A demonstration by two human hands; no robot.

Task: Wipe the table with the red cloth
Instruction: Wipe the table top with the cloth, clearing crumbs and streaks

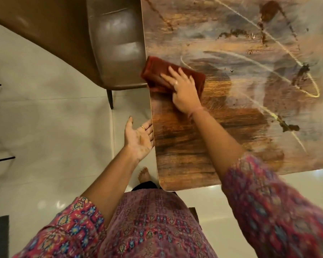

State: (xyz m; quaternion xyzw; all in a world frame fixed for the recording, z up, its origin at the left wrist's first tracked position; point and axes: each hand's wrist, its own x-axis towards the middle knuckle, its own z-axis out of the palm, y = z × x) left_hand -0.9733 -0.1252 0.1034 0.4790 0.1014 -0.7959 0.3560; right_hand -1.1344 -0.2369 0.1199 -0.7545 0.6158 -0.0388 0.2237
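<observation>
A folded red cloth lies on the wooden table at its left edge, partly overhanging it. My right hand presses flat on the cloth with straight, spread fingers. My left hand is held palm up, fingers straight, just beside and below the table's left edge, holding nothing. Dark brown smears and crumbs and pale streaks mark the far and right parts of the tabletop.
A brown leather chair stands against the table's left side, close to the cloth. Pale glossy floor tiles surround the table. My bare foot shows by the table's near corner.
</observation>
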